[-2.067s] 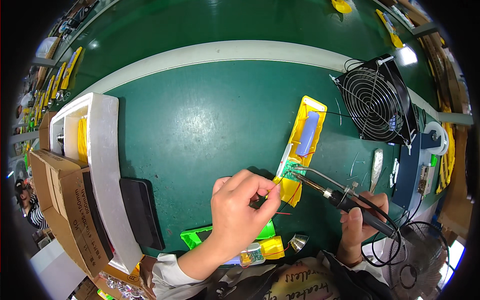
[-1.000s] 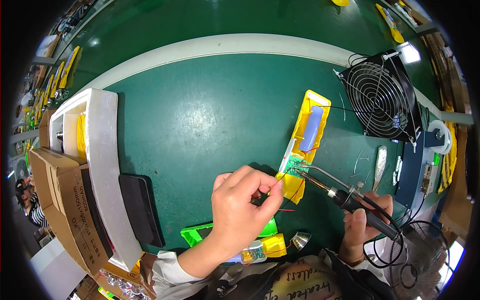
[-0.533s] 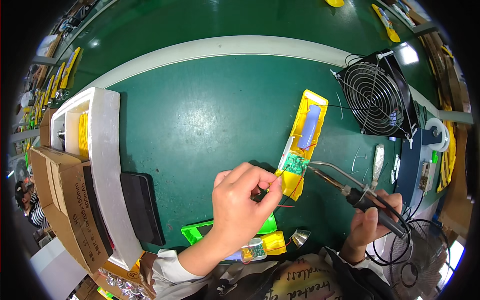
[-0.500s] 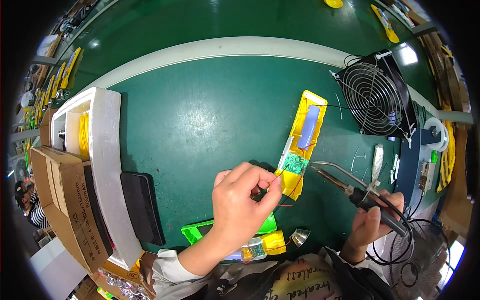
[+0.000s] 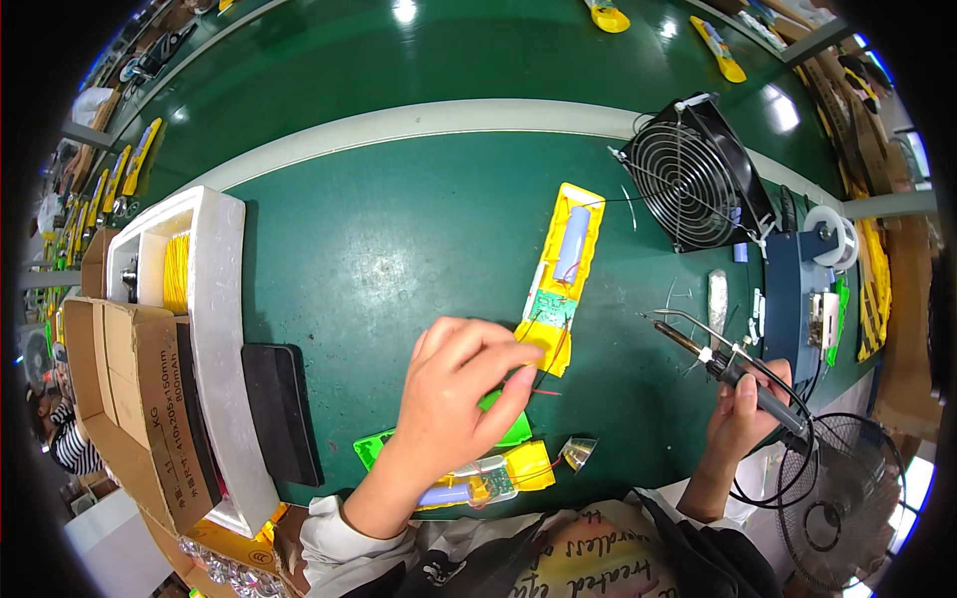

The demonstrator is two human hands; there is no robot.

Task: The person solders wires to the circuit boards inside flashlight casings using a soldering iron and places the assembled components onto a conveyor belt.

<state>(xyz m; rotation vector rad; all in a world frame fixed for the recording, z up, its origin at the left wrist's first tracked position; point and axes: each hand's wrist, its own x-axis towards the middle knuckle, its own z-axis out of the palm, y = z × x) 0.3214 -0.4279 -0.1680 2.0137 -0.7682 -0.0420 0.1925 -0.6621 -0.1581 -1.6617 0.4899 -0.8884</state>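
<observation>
The casing, a yellow trough, lies open on the bench; in it are a blue cell towards its far end and a green board nearer me. Wires trail over its near end. My left grip is right by that end, finger and thumb close together — whether they pinch a wire, I cannot tell. My right grip is wrapped round the iron, right of the casing, its tip well apart from the board.

Well left of the casing stands a foam box with a yellow coil in one compartment; a carton sits against it. Far to the casing's lower left, silvery reflectors lie heaped.

Nearer me than the casing, a second casing is wired to a cone. Beside it a green shell is partly hidden by my left arm. A black slab lies left of the casing, next to the foam box.

Right of the casing's far end stands a fan — a thin black lead runs across to it. Clippings and a pale tool lie right of the casing, short of the station.
</observation>
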